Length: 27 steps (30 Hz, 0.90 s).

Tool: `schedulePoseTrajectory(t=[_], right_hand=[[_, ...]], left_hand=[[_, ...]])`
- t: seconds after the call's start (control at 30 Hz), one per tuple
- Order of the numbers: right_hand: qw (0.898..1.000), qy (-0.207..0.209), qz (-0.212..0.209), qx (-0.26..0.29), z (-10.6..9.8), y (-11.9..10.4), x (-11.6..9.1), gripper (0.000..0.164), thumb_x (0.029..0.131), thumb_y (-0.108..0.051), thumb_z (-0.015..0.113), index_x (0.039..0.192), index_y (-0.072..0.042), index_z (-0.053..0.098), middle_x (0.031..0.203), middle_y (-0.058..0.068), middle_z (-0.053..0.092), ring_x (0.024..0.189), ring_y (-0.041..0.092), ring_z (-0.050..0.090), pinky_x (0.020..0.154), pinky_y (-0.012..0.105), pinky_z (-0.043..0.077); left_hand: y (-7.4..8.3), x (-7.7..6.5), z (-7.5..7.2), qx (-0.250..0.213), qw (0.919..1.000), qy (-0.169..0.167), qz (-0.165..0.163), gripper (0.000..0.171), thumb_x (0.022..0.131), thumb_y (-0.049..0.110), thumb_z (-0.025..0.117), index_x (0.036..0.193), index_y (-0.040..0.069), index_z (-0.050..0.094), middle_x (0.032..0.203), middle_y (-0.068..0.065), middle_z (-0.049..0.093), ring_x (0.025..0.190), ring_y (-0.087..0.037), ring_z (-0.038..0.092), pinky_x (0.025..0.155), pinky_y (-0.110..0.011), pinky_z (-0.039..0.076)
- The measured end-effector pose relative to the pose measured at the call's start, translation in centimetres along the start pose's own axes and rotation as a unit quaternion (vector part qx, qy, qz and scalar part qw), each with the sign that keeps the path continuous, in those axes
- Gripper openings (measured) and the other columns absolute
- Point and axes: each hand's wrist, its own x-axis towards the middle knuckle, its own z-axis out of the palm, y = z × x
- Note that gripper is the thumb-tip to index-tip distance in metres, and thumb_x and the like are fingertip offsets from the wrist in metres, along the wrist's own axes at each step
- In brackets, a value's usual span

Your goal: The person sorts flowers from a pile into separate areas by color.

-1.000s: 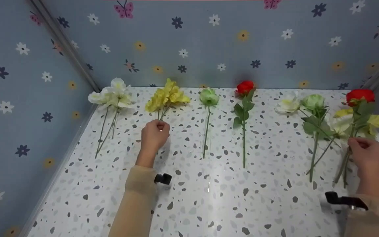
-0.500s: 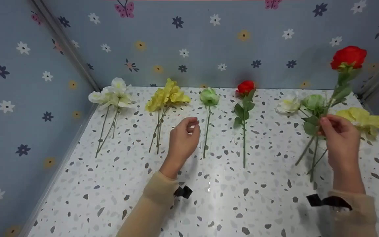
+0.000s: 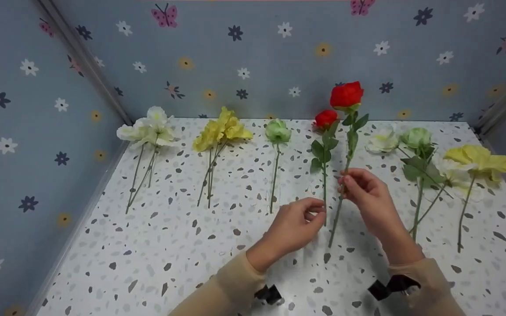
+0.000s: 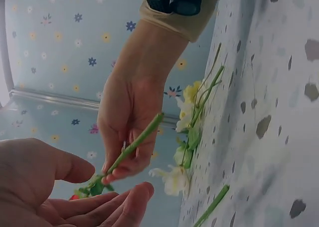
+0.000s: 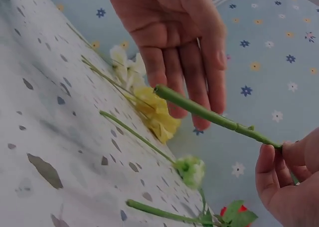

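My right hand (image 3: 374,199) pinches the stem of a red artificial rose (image 3: 346,95) between thumb and fingers, with the bloom raised toward the back wall. Below the grip, the cut end of its green stem (image 5: 199,110) points toward my left hand in the right wrist view. My left hand (image 3: 294,224) holds nothing; its fingers (image 5: 192,75) are extended, close beside the held stem. A second red rose (image 3: 326,119) lies on the speckled table, its lower stem partly behind my left fingertips in the head view.
Left of the hands lie white flowers (image 3: 154,127), yellow flowers (image 3: 222,131) and a pale green flower (image 3: 278,131). To the right are a white flower (image 3: 382,141), another green one (image 3: 416,138) and a yellow one (image 3: 477,159). Patterned walls (image 3: 262,52) enclose the table (image 3: 160,245).
My right hand has lifted the red rose from the right-hand group and carried it left beside the other red rose. My left hand has moved right, away from the yellow flowers.
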Motion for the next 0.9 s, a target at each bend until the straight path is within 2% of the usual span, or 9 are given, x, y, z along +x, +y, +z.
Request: schedulePoseTrajectory(t=[0.2, 0.3, 0.43, 0.63, 0.9], right_hand=[[0.999, -0.022, -0.001, 0.031, 1.2, 0.0, -0.6, 0.036, 0.100, -0.015, 0.063, 0.126, 0.008, 0.054, 0.106, 0.012, 0.063, 0.090, 0.020, 0.062, 0.079, 0.029, 0.057], [0.999, -0.021, -0.004, 0.032, 1.4, -0.2, -0.7, 0.035, 0.100, -0.014, 0.063, 0.125, 0.008, 0.054, 0.106, 0.013, 0.062, 0.091, 0.021, 0.062, 0.079, 0.029, 0.057], [0.999, -0.025, -0.009, 0.021, 1.5, -0.6, -0.8, 0.036, 0.100, -0.014, 0.064, 0.127, 0.008, 0.053, 0.108, 0.014, 0.062, 0.093, 0.022, 0.063, 0.081, 0.030, 0.057], [0.999, -0.046, -0.001, -0.003, 1.7, -0.8, -1.0, 0.041, 0.099, -0.011, 0.065, 0.133, 0.006, 0.050, 0.113, 0.016, 0.062, 0.097, 0.022, 0.065, 0.085, 0.035, 0.058], [0.999, -0.040, 0.003, -0.004, 2.0, -1.2, -1.2, 0.042, 0.096, -0.011, 0.070, 0.132, 0.005, 0.053, 0.109, 0.013, 0.062, 0.092, 0.020, 0.067, 0.083, 0.036, 0.059]], left_hand=[[0.0, -0.3, 0.8, 0.031, 0.9985, -0.045, 0.005, 0.012, 0.094, 0.010, 0.068, 0.101, 0.006, 0.076, 0.086, 0.006, 0.074, 0.069, 0.000, 0.065, 0.061, -0.018, 0.053], [0.1, -0.4, 0.7, 0.024, 0.9981, -0.056, -0.009, 0.010, 0.093, 0.006, 0.067, 0.096, 0.006, 0.076, 0.079, 0.005, 0.074, 0.061, -0.003, 0.065, 0.054, -0.021, 0.052], [0.2, -0.3, 0.6, 0.000, 0.9975, -0.065, -0.027, 0.011, 0.095, 0.003, 0.064, 0.098, 0.005, 0.075, 0.081, 0.000, 0.076, 0.065, -0.007, 0.069, 0.055, -0.023, 0.054], [0.3, -0.4, 0.4, -0.009, 0.9967, -0.071, -0.039, 0.016, 0.095, -0.002, 0.058, 0.094, 0.005, 0.072, 0.082, -0.005, 0.075, 0.068, -0.011, 0.071, 0.055, -0.025, 0.055], [0.4, -0.4, 0.2, -0.036, 0.9940, -0.080, -0.066, 0.021, 0.095, -0.005, 0.055, 0.094, 0.009, 0.072, 0.082, -0.005, 0.074, 0.070, -0.015, 0.071, 0.055, -0.028, 0.056]])
